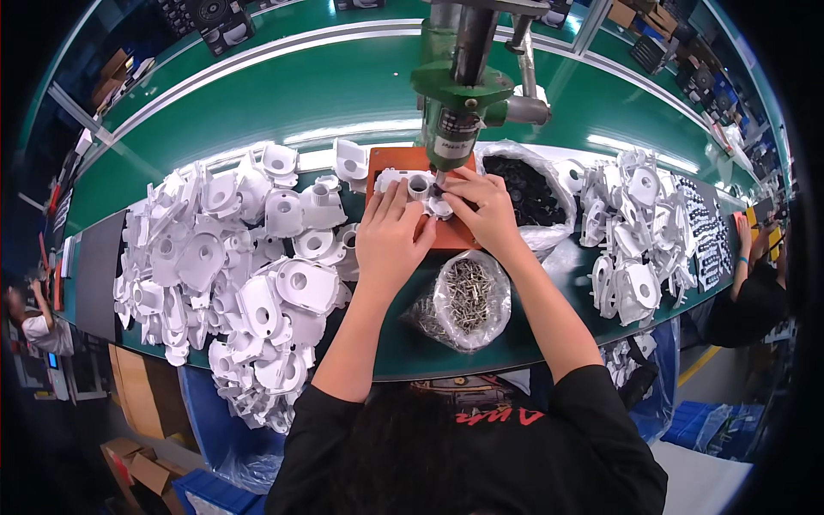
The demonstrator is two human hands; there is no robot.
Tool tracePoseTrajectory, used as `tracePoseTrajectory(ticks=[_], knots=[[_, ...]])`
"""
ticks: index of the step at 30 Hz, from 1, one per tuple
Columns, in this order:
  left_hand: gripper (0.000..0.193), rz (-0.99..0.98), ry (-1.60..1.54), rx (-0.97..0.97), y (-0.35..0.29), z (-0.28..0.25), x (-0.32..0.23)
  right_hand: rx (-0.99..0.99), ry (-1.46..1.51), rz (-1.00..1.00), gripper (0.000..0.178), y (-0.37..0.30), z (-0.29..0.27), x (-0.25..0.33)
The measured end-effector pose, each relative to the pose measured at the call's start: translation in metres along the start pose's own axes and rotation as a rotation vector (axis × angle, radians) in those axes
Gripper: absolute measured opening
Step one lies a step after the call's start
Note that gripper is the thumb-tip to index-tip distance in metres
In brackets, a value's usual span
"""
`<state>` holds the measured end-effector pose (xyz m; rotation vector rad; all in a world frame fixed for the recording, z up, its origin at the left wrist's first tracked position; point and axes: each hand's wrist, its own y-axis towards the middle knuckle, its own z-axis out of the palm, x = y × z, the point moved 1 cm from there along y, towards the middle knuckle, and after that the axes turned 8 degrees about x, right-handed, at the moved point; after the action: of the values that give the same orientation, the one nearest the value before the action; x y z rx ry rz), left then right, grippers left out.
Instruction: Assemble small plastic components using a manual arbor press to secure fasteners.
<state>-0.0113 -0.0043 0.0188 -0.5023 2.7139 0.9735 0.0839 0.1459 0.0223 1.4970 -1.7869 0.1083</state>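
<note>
A white plastic part with a round tube [419, 185] lies on the orange base plate [410, 158] beneath the green bench press [452, 129]. My left hand [390, 232] holds it from the left, fingers laid over its edge and thumb at the near side. My right hand [483, 206] is at the part's right end, right beside the press's tip. Its thumb and fingers pinch around a small dark piece there. That piece is mostly hidden, so I cannot make out what it is.
An open plastic bag of metal screws [470, 296] stands between my forearms. Behind my right hand lies a bag of black parts [524, 193]. White plastic parts are heaped at left [206, 249] and right [639, 240]. Rows of small dark pieces [708, 236] lie farther right, near another person's arm [743, 249].
</note>
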Motion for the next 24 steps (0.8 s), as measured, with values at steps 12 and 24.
tracePoseTrajectory(ticks=[12, 24], knots=[[0.020, -0.002, 0.015, 0.017, -0.0017, 0.0009, 0.0006, -0.051, -0.020, -0.068, 0.014, 0.0036, 0.0028, -0.0037], [0.019, 0.008, -0.012, 0.002, -0.0021, 0.0012, 0.0018, -0.029, 0.052, -0.044, 0.015, 0.0025, 0.0042, -0.0027]])
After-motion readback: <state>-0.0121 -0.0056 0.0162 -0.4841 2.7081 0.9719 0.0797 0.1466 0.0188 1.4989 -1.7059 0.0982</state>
